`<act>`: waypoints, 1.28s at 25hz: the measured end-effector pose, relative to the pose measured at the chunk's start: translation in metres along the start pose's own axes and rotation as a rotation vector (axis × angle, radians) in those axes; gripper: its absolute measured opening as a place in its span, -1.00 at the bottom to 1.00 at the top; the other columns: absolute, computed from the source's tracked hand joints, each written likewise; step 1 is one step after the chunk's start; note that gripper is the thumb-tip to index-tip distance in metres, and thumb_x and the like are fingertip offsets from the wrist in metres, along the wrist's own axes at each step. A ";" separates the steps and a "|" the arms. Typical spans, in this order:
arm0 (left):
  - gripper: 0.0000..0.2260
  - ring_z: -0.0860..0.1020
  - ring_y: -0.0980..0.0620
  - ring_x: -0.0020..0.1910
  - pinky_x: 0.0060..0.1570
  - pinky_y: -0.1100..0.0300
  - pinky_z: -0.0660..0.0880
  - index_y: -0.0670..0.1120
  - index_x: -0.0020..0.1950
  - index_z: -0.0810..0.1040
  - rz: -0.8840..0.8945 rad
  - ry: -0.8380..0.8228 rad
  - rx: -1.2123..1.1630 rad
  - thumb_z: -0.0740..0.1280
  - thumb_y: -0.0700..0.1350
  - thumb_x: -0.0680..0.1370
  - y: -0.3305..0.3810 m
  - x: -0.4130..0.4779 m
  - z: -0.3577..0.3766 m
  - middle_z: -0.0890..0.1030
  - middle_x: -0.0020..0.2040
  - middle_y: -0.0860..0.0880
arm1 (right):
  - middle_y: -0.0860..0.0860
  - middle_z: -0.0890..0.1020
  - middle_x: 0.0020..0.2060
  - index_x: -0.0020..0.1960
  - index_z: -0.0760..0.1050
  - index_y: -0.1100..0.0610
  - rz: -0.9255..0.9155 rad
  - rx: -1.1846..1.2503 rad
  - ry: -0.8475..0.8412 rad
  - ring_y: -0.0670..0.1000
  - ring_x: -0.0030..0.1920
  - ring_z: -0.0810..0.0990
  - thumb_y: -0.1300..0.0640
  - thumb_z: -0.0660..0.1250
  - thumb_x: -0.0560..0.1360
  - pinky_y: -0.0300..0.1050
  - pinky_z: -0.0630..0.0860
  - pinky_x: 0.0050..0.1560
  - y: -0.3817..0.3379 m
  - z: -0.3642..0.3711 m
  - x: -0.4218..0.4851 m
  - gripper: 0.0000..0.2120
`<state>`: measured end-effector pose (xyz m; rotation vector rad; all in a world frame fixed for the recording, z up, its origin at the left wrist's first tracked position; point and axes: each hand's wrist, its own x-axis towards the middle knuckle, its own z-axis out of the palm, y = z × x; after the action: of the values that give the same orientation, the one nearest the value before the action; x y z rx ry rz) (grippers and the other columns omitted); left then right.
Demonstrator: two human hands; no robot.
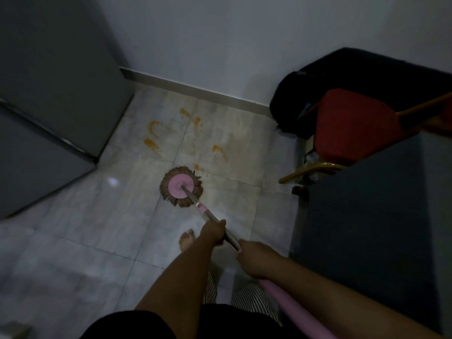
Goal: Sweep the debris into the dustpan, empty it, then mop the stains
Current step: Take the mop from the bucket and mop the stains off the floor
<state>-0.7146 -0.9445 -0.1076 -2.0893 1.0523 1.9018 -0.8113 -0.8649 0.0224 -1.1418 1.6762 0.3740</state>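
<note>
Mopping stage: mop head set down just short of the orange stains.

Both grips are clamped on the mop handle (212, 217), left hand (214, 232) ahead of right hand (254, 256), likely for push and leverage. The mop head (181, 186) rests flat on the floor (73, 241), well ahead of the hands; the stains (186, 133) lie just beyond it, toward the wall.

Dim tiled floor (73, 241), white wall (220, 45), red chair (352, 123).

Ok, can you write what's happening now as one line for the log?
phase: mopping | left hand: on mop handle | right hand: on mop handle | mop head: on floor, near stains | stains: orange, not yet wiped
</note>
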 end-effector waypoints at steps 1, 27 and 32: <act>-0.61 0.59 -0.10 -0.07 -0.27 0.18 0.54 -0.25 0.31 0.39 -0.006 0.016 -0.068 0.18 0.01 0.63 0.012 0.011 -0.015 0.56 0.05 -0.20 | 0.12 0.55 0.20 0.35 0.38 0.15 -0.009 0.009 0.009 0.07 0.09 0.57 0.05 0.11 0.63 -0.15 0.43 -0.11 -0.017 -0.010 0.014 -0.66; -0.60 0.50 -0.27 0.25 0.06 -0.01 0.55 -0.36 0.39 0.33 0.060 -0.011 -0.092 0.26 -0.23 0.60 0.081 0.019 -0.057 0.46 0.30 -0.33 | 0.12 0.56 -0.05 0.28 0.47 0.22 0.010 0.261 0.104 0.09 -0.01 0.60 -0.03 0.26 0.56 -0.14 0.51 -0.10 -0.040 -0.050 0.040 -0.59; -0.69 0.55 -0.22 0.20 0.04 0.05 0.57 -0.33 0.31 0.36 0.023 -0.104 0.022 0.23 -0.23 0.61 0.030 -0.036 0.054 0.50 0.24 -0.30 | -0.03 0.43 -0.26 0.23 0.51 0.15 0.110 0.157 0.112 -0.10 -0.37 0.38 0.01 0.20 0.58 -0.24 0.25 -0.45 0.051 0.006 -0.027 -0.69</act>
<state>-0.7750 -0.9243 -0.0751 -1.9516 1.0730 1.9768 -0.8494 -0.8212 0.0289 -0.9720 1.8378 0.2459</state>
